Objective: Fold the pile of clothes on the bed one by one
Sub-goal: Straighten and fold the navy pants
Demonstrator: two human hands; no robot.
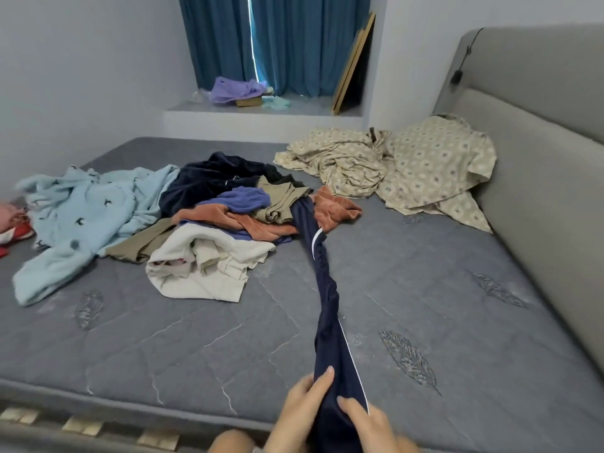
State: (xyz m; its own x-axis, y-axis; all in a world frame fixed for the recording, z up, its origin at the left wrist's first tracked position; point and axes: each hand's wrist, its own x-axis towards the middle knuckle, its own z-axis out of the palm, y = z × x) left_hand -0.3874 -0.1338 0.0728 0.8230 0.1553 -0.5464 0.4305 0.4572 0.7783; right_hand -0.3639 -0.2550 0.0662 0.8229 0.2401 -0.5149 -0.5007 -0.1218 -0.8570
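While both hands grip its near end at the bed's front edge, the navy garment [327,282] with a white side stripe stretches taut back to the pile of clothes [228,217] mid-bed [425,305]. Left hand [304,410] and right hand [369,426] sit close together, fingers pinching the fabric. Patterned bedding [408,168] lies by the headboard [539,142].

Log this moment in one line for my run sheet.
left hand: grips navy trousers | right hand: grips same | far end under clothes pile | mattress
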